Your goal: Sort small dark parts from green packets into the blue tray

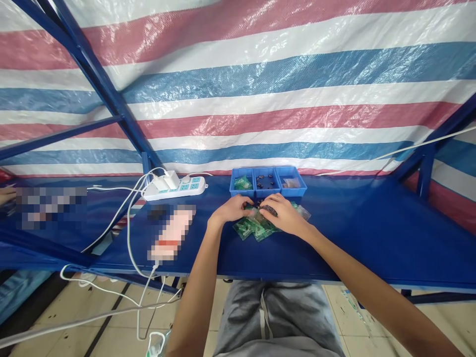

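Observation:
My left hand (233,208) and my right hand (283,213) rest close together on the blue table (353,233), just in front of a blue three-compartment tray (268,189). Both hands curl their fingers around small dark parts between them; what exactly each pinches is too small to make out. Under and beside my right hand lies a pile of small clear bags with green contents (255,227). The tray's left compartment holds green bags, the middle one small dark parts, the right one brownish pieces.
A white power strip (178,189) with chargers plugged in lies to the left, its white cables (129,233) trailing over the table's front edge. A blurred pinkish object (171,235) lies left of my hands. A striped tarpaulin hangs behind; blue frame bars (92,74) cross on the left.

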`<state>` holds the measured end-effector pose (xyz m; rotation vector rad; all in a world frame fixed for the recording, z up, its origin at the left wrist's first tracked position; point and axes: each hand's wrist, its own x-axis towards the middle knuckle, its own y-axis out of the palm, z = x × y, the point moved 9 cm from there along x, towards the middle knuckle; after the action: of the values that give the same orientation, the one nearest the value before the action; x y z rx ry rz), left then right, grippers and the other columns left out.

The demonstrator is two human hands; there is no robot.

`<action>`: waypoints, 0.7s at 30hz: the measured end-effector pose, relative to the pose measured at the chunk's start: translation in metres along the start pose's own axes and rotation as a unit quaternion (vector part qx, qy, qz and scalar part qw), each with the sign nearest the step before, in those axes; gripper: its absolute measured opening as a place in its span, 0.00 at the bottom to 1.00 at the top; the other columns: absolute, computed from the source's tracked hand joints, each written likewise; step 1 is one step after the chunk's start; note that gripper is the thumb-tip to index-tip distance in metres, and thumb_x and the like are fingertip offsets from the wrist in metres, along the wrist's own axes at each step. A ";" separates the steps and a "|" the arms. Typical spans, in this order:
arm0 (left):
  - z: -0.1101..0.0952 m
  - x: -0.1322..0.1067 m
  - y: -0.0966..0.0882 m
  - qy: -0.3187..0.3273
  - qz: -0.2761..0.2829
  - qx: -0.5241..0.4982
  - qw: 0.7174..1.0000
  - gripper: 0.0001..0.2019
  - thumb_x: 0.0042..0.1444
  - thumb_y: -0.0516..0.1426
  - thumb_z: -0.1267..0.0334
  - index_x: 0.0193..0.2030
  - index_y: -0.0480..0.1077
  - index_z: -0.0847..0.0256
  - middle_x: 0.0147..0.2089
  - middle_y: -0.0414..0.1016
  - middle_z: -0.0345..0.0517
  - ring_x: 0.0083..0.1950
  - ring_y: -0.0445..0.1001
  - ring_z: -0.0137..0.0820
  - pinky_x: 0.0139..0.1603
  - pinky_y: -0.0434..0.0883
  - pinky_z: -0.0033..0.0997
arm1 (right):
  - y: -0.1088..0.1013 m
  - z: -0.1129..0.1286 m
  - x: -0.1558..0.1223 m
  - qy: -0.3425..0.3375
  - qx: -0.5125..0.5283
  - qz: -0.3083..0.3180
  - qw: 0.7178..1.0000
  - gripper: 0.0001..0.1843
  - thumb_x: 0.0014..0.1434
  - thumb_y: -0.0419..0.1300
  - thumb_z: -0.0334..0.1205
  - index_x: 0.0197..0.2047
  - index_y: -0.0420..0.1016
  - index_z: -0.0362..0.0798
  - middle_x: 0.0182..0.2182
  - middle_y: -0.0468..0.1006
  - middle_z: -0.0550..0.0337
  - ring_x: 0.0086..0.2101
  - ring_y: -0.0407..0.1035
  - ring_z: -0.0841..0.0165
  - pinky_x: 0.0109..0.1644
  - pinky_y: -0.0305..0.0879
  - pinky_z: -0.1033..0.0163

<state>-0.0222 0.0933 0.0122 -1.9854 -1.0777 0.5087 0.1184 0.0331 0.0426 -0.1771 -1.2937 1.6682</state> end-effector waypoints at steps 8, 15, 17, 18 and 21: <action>-0.002 0.003 0.000 -0.014 0.023 0.009 1.000 0.20 0.52 0.64 0.50 0.47 0.73 0.60 0.37 0.69 0.44 0.37 0.70 0.34 0.36 0.66 0.30 | -0.008 0.007 0.001 -0.041 0.038 -0.017 0.998 0.14 0.72 0.50 0.44 0.46 0.76 0.50 0.43 0.76 0.50 0.45 0.69 0.57 0.48 0.69 0.50; 0.002 0.002 -0.001 -0.023 0.013 -0.003 1.000 0.20 0.51 0.64 0.50 0.46 0.71 0.59 0.35 0.66 0.41 0.36 0.67 0.33 0.33 0.63 0.29 | -0.015 0.002 0.008 -0.030 0.027 -0.040 0.998 0.13 0.71 0.51 0.42 0.46 0.76 0.50 0.41 0.77 0.50 0.44 0.69 0.56 0.49 0.68 0.48; 0.001 0.002 -0.003 -0.028 0.005 -0.006 1.000 0.18 0.51 0.64 0.52 0.45 0.71 0.59 0.34 0.66 0.41 0.35 0.67 0.32 0.32 0.63 0.29 | -0.017 0.000 0.009 -0.024 0.041 -0.049 0.998 0.12 0.71 0.51 0.41 0.45 0.76 0.50 0.40 0.77 0.51 0.44 0.69 0.57 0.48 0.68 0.49; -0.001 0.001 -0.004 -0.027 0.000 -0.007 1.000 0.17 0.52 0.63 0.52 0.44 0.71 0.59 0.33 0.66 0.40 0.34 0.67 0.32 0.32 0.62 0.28 | -0.018 -0.002 0.009 -0.018 0.051 -0.054 0.997 0.12 0.71 0.51 0.41 0.45 0.76 0.49 0.40 0.77 0.51 0.43 0.70 0.57 0.47 0.68 0.50; -0.007 0.000 -0.007 -0.022 -0.013 -0.007 1.000 0.12 0.56 0.60 0.55 0.42 0.71 0.59 0.31 0.65 0.39 0.33 0.66 0.31 0.32 0.61 0.28 | -0.019 -0.006 0.007 0.000 0.074 -0.063 0.995 0.11 0.70 0.52 0.40 0.46 0.76 0.49 0.39 0.77 0.52 0.42 0.70 0.57 0.45 0.69 0.52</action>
<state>-0.0216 0.0927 0.0221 -1.9784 -1.1363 0.5351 0.1299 0.0415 0.0577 -0.0079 -1.1523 1.6478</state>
